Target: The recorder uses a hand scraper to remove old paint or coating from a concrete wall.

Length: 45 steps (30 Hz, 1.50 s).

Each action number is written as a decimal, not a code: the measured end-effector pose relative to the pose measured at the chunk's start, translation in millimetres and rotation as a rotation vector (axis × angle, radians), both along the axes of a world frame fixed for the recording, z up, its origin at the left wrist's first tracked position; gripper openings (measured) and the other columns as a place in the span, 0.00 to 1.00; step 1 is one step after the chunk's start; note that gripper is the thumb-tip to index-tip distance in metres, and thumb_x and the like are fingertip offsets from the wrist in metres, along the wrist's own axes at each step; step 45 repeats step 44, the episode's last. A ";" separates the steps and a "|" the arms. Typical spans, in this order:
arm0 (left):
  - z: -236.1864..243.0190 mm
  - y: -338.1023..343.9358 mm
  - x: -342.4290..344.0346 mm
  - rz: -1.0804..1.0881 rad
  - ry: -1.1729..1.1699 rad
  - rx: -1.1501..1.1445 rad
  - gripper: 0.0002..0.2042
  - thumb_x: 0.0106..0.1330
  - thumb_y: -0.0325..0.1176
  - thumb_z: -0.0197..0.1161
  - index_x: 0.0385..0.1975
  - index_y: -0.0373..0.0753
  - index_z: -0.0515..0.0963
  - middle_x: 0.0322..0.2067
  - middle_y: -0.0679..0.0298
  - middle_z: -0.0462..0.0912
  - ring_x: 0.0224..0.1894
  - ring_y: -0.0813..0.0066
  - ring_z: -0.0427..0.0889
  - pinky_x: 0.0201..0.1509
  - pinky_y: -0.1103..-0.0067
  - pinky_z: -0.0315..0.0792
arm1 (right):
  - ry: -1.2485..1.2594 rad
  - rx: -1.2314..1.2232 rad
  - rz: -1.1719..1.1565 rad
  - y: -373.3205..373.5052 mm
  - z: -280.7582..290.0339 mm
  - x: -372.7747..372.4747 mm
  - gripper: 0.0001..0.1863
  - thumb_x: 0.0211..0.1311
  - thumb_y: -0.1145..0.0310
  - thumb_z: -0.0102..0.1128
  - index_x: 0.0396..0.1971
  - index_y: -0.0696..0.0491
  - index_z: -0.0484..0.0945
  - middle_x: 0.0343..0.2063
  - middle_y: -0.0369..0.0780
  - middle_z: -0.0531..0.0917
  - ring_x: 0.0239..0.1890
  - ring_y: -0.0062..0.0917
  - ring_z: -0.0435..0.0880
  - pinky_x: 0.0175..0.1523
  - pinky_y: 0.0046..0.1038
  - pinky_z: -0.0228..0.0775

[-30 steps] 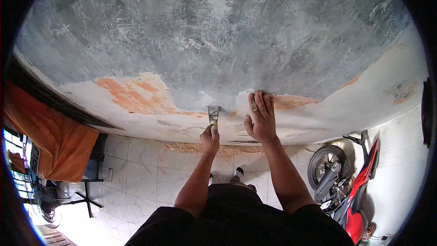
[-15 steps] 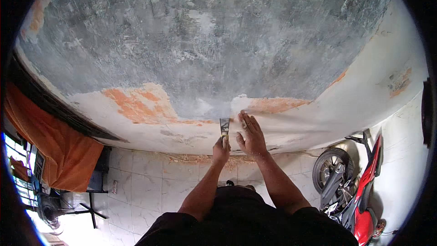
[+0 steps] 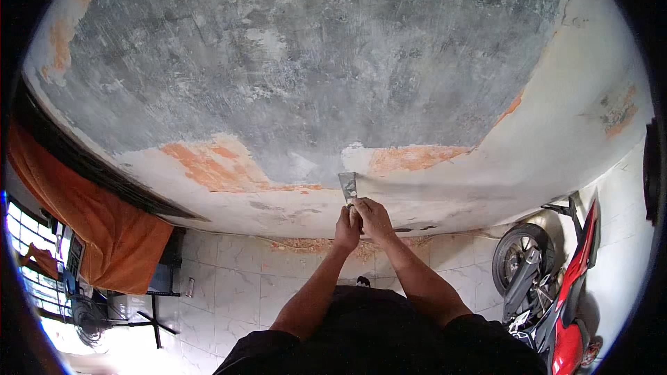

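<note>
A putty knife (image 3: 348, 185) with a flat metal blade points up toward the wall, its edge at the lower border of the bare grey patch (image 3: 313, 97). My left hand (image 3: 347, 230) is wrapped around its handle. Closed on the upper handle, just below the blade, is my right hand (image 3: 373, 218). White paint (image 3: 417, 191) covers the wall below and right of the blade. Orange paint (image 3: 410, 158) shows above right of the blade, and a second orange area (image 3: 215, 167) lies to the left.
Paint scraps (image 3: 299, 244) litter the tiled floor (image 3: 236, 274) along the wall's foot. A red motorcycle (image 3: 570, 292) stands on the right. To the left, an orange cloth (image 3: 104, 215) drapes over dark furniture, with a fan (image 3: 90, 319) and black stand (image 3: 149, 323) nearby.
My right hand has left its flat, spread pose by the wall and closed on the knife's handle beside my left hand. The view has shifted slightly.
</note>
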<state>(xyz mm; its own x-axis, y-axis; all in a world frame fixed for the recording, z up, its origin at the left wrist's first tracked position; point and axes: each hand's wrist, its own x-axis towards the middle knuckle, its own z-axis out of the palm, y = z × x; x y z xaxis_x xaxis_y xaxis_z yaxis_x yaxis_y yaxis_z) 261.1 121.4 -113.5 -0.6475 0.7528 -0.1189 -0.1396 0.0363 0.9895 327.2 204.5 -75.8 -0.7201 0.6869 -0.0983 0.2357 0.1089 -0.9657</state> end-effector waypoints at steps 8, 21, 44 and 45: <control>65.4 -21.0 -52.2 -0.316 0.677 -0.120 0.16 0.68 0.39 0.45 0.44 0.30 0.70 0.33 0.44 0.78 0.39 0.50 0.78 0.43 0.66 0.70 | 0.337 0.229 -0.229 -26.2 52.5 -37.2 0.15 0.68 0.58 0.43 0.34 0.56 0.67 0.17 0.39 0.71 0.21 0.26 0.70 0.28 0.30 0.64; 223.7 -60.8 -183.6 0.384 1.792 0.401 0.12 0.62 0.43 0.59 0.40 0.46 0.79 0.58 0.57 0.64 0.65 0.54 0.53 0.65 0.55 0.48 | 0.219 0.138 -0.563 -48.7 8.0 -76.8 0.20 0.66 0.53 0.43 0.24 0.54 0.68 0.13 0.39 0.69 0.16 0.27 0.70 0.23 0.28 0.62; 111.5 -12.4 -181.5 0.513 2.107 0.216 0.31 0.57 0.64 0.51 0.61 0.62 0.62 0.67 0.63 0.48 0.70 0.59 0.40 0.68 0.53 0.27 | 0.262 -0.014 -0.524 -41.5 32.1 -79.6 0.23 0.64 0.50 0.46 0.24 0.56 0.73 0.16 0.44 0.76 0.21 0.31 0.78 0.30 0.35 0.68; 111.5 -12.4 -181.5 0.513 2.107 0.216 0.31 0.57 0.64 0.51 0.61 0.62 0.62 0.67 0.63 0.48 0.70 0.59 0.40 0.68 0.53 0.27 | 0.262 -0.014 -0.524 -41.5 32.1 -79.6 0.23 0.64 0.50 0.46 0.24 0.56 0.73 0.16 0.44 0.76 0.21 0.31 0.78 0.30 0.35 0.68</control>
